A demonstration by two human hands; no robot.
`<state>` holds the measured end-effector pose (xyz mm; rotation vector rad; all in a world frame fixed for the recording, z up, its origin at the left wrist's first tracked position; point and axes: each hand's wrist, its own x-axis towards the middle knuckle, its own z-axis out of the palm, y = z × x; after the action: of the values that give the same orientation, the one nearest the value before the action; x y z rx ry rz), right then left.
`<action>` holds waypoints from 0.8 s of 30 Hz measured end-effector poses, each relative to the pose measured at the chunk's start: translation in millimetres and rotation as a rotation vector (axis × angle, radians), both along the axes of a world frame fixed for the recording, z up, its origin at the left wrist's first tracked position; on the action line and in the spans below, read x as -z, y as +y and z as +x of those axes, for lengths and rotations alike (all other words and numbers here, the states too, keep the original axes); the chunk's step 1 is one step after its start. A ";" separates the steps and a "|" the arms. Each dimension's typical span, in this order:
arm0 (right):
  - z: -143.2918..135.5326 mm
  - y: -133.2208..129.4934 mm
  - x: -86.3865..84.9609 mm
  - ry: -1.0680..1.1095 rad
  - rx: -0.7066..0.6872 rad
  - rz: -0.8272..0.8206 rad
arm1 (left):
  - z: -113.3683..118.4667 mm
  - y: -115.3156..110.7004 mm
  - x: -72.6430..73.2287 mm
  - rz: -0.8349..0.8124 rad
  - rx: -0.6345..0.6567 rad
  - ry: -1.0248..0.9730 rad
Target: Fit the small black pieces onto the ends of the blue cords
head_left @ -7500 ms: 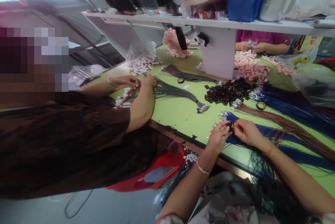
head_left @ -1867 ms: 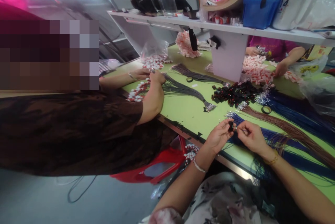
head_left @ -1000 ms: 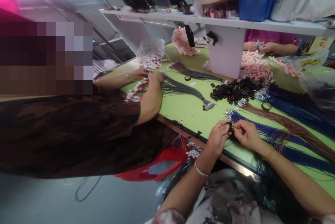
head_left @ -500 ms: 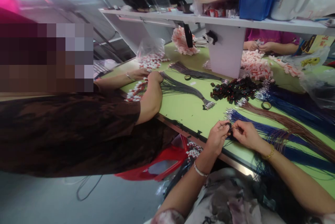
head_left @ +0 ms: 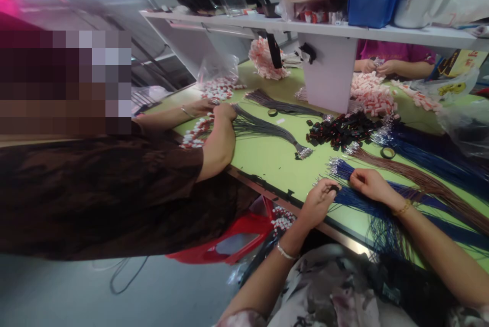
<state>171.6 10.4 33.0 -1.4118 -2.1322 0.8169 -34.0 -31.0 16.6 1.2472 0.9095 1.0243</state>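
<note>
Low over the table's front edge, my left hand is closed on a small black connector housing. To its right, my right hand pinches at a bundle of blue wires just behind their silvery crimped ends; how many wires are between the fingertips is hidden. More blue wires lie under and in front of this hand. A heap of black connector housings is beyond both hands. Brown wires run off to the right, beside a roll of black tape.
At my left a co-worker's hands work by grey wires and red-and-white connectors. A white shelf spans the table, its upright panel behind the black heap. Another person's hands show beyond. A red stool stands below.
My right hand has moved away from the black connector housing, right and slightly up, onto the blue wires. My left hand keeps the housing and has shifted slightly.
</note>
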 end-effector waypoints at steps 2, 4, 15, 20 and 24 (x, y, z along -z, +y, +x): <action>4.3 1.7 6.5 -0.118 -0.012 0.042 | 5.5 5.1 -2.6 0.199 0.068 0.217; 4.2 1.8 12.6 -0.201 0.016 0.087 | 14.4 10.0 -3.4 0.367 0.126 0.450; -9.2 0.2 6.8 -0.582 0.127 0.103 | 25.0 -8.1 3.7 0.538 0.153 0.971; -12.9 -3.0 3.3 -0.691 0.125 0.100 | 14.6 -4.9 4.3 0.432 -0.021 0.633; -9.9 -3.1 1.0 -0.653 0.142 0.122 | 7.5 -5.1 3.9 0.198 -0.078 0.272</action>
<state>161.8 7.3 32.0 -1.9212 -2.4373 0.1664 -26.6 -36.1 12.7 1.5544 1.0924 1.0411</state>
